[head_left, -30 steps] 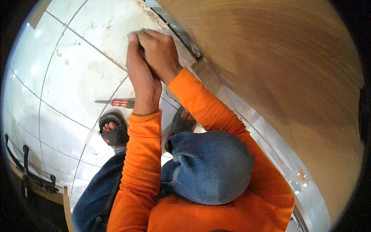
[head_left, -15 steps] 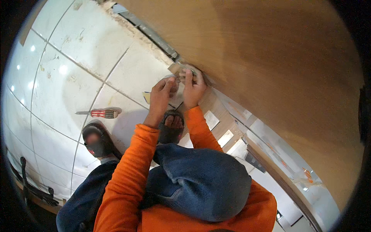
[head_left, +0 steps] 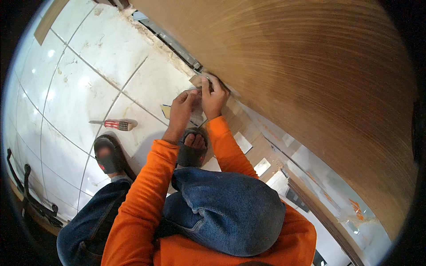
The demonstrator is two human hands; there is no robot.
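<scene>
My left hand (head_left: 181,111) is closed, thumb and fingers pinched together; whatever is in them is too small to make out. Close beside it, my right hand (head_left: 214,97) has its fingers curled and thumb raised, and what it grips is hidden. A small tan piece (head_left: 195,80) shows at the right hand's fingertips, near the lower edge of a large brown wood-grain panel (head_left: 293,57). Below the left wrist's left side lies a flat yellowish piece (head_left: 165,111) on the tiles. Farther left rests a screwdriver (head_left: 119,125) with a red, white and dark handle.
A metal strip (head_left: 171,43) runs along the panel's edge, beside crumbling tile edges. White floor tiles (head_left: 97,57) spread to the left. My sandalled feet (head_left: 194,148) are just under the hands. A black cable-like thing (head_left: 29,190) lies at the far left, and a wooden strip (head_left: 49,22) upper left.
The view has shifted slightly. My right hand has come a little nearer the left, its thumb more upright. Both hands remain close together by the panel's edge; the screwdriver still lies on the floor.
</scene>
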